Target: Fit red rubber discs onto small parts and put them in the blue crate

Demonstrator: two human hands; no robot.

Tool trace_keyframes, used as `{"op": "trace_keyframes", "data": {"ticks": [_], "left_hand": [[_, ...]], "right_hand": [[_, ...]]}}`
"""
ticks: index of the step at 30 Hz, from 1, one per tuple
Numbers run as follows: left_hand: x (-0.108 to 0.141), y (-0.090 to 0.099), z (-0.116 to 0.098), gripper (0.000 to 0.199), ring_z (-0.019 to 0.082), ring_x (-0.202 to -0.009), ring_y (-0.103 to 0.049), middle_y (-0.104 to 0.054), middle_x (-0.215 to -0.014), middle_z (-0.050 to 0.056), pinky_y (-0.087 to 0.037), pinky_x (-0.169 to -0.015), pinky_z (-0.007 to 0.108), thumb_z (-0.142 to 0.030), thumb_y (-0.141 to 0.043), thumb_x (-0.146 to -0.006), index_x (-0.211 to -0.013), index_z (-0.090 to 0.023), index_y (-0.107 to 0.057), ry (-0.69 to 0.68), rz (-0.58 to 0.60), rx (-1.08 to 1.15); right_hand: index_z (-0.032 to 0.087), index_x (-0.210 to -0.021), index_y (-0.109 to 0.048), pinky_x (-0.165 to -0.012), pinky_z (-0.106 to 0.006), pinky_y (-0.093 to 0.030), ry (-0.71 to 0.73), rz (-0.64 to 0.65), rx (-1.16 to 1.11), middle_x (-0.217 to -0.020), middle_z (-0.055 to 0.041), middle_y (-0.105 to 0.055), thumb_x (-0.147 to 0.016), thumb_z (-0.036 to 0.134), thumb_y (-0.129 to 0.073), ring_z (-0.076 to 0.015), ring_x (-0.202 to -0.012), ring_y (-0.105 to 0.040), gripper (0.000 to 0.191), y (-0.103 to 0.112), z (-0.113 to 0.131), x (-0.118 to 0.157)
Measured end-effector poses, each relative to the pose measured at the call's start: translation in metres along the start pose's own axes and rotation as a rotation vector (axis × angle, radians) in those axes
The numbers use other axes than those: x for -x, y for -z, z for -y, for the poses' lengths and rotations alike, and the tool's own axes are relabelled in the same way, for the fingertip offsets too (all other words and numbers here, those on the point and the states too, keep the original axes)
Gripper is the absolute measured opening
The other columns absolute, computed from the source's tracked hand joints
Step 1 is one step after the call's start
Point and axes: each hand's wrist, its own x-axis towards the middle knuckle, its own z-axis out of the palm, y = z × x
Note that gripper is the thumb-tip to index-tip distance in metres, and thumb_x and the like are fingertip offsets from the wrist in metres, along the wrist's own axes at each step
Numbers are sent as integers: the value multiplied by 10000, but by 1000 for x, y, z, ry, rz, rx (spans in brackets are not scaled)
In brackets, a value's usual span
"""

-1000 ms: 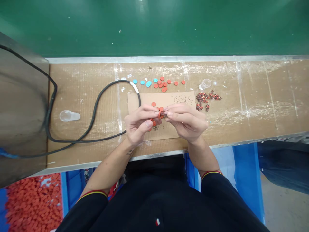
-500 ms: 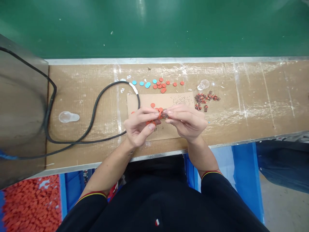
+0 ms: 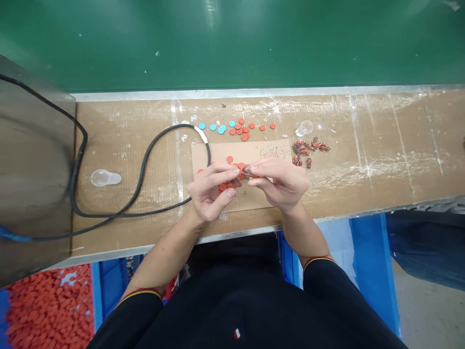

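My left hand point(image 3: 213, 190) is closed, pinching a small round orange disc point(image 3: 240, 167) between thumb and fingers. Facing it, my right hand point(image 3: 281, 184) pinches several thin dark pieces point(image 3: 247, 171) whose tips meet the disc; the exact contact is too small to make out. Both hands are held over a flat cardboard sheet point(image 3: 218, 150). More orange discs point(image 3: 229, 159) lie on that sheet, partly hidden behind my left fingers. To the right of my right hand sits a pile of small dark-and-red pieces point(image 3: 301, 148).
Orange discs point(image 3: 246, 130) and blue discs point(image 3: 213, 127) lie behind the sheet. A black cable point(image 3: 143, 165) loops across the left. Clear plastic scoop-like pieces point(image 3: 105, 178) point(image 3: 304, 128) rest at either side. Below left, a blue bin point(image 3: 97, 295) stands beside a mass of orange discs point(image 3: 47, 310).
Both hands keep nearly the same pose and grip. The view has shifted very slightly; nothing has visibly been let go or picked up.
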Motion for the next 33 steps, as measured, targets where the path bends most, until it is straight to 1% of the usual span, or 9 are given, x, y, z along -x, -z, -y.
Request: {"op": "trace_keyframes", "data": {"ticks": [7, 11, 14, 17, 21, 23, 25, 29, 33], "left_hand": [[3, 3, 4, 378, 143, -793, -756, -764, -1110, 82, -652, -667, 254, -279, -668, -997, -1364, -314, -752, 32, 30, 44], [3, 11, 13, 365, 139, -756, -753, -756, -1100, 51, -639, -669, 266, -373, -690, -984, -1346, -353, -740, 87, -45, 1], [-3, 31, 21, 355, 132, -735, -725, -755, -1061, 30, -607, -665, 264, -407, -680, -979, -1327, -337, -705, 101, -165, -219], [-10, 52, 24, 285, 172, -811, -717, -753, -1005, 49, -604, -773, 330, -421, -655, -973, -1189, -255, -736, 172, -49, -551], [-15, 60, 21, 325, 309, -1133, -697, -761, -1166, 120, -550, -1040, 485, -406, -672, -903, -1150, -227, -783, 338, 317, -894], [-14, 56, 21, 414, 387, -1210, -668, -751, -1240, 174, -501, -1111, 600, -424, -656, -889, -1194, -176, -786, 384, 452, -960], [-12, 49, 22, 507, 437, -1333, -612, -714, -1368, 200, -412, -1188, 707, -406, -562, -937, -1336, -145, -737, 421, 518, -1009], [-13, 34, 21, 556, 489, -1416, -566, -680, -1439, 221, -372, -1197, 788, -451, -472, -965, -1319, -131, -758, 478, 555, -1045], [-19, 24, 14, 674, 531, -1374, -606, -683, -1409, 282, -394, -1205, 768, -520, -444, -928, -1263, -42, -783, 500, 573, -1108]], "right_hand": [[313, -1278, -744, -747, -279, -704, -25, 28, 46, -960, 15, -856, -951, 214, -772, -146, -855, -824, 343, 0, -1, 2], [349, -1303, -732, -772, -296, -707, 28, -32, 131, -983, 30, -844, -963, 178, -749, -145, -888, -816, 381, 6, -2, -4], [386, -1276, -749, -774, -327, -710, 48, -158, 245, -981, 43, -825, -967, 156, -734, -151, -884, -807, 385, 34, 8, -9], [392, -1189, -789, -721, -347, -701, 52, -348, 462, -964, 39, -793, -970, 213, -743, -159, -851, -799, 287, 92, 26, 3], [345, -1135, -797, -595, -350, -655, 42, -563, 840, -845, 23, -739, -934, 393, -795, -146, -651, -742, 207, 192, 64, 64], [348, -1156, -762, -554, -360, -633, -175, -602, 1028, -866, 10, -757, -914, 497, -785, -187, -692, -768, 285, 231, 88, 111], [310, -1095, -750, -653, -413, -663, -483, -614, 1166, -915, -5, -783, -906, 559, -752, -219, -784, -798, 313, 256, 110, 162], [212, -1006, -737, -747, -404, -650, -1005, -619, 1202, -976, -95, -821, -898, 564, -647, -255, -918, -806, 379, 268, 123, 253], [205, -952, -746, -771, -389, -642, -1208, -562, 1118, -949, -117, -842, -885, 468, -629, -259, -904, -806, 296, 254, 94, 313]]}}
